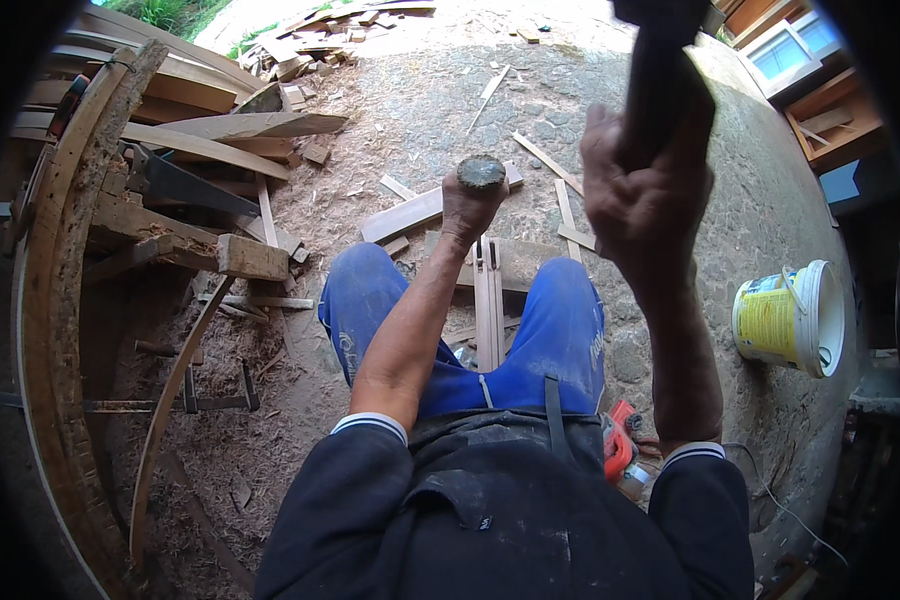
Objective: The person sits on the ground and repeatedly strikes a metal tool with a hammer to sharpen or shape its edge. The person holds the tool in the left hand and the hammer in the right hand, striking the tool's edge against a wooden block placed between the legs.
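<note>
My left hand [470, 212] is closed around an upright chisel, of which only the round, battered handle end [481, 172] shows; its blade is hidden beneath the fist. Raised at the right, my right hand [645, 195] grips a dark hammer [665, 75], its head cut off by the top of the view. Below the left hand, a long narrow piece of wood [488, 320] with slots cut near its far end runs between my knees. Its far end lies over a wider wooden block [530, 262], and a short board [415, 215] lies just beyond.
A stack of planks [200, 140] and a handsaw [185, 182] lie at the left beside a rough wooden bench [165, 235]. Near my right hip sits a red power tool [620, 440] with a cord. A white and yellow bucket [785, 318] lies tipped at the right.
</note>
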